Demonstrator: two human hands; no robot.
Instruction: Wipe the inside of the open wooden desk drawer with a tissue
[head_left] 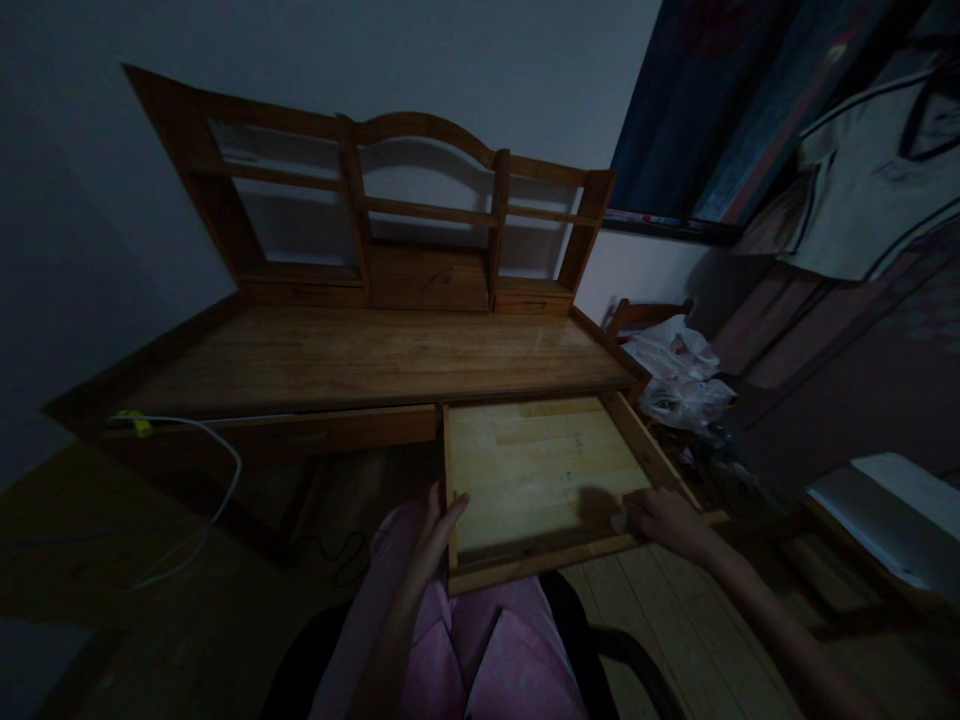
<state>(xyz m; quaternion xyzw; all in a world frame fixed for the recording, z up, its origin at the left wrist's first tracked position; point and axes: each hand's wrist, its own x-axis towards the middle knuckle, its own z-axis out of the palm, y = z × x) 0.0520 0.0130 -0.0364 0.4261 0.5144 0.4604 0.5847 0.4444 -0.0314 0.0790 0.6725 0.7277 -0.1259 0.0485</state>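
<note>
A wooden drawer is pulled out from the desk over my lap, its pale bottom bare apart from a few small dark marks. My left hand holds the drawer's left side wall, with the thumb over the top edge and the other fingers outside. At the front right corner, my right hand reaches over the front wall into the drawer. Its fingers are closed on a small whitish wad, like a tissue or cloth, mostly hidden beneath them. A shadow falls on the drawer bottom beside it.
The wooden desk carries a shelf unit against the wall. A white cable hangs at the left. Plastic bags lie on a chair to the right. A stool bears a pale flat item; black chair arms flank my legs.
</note>
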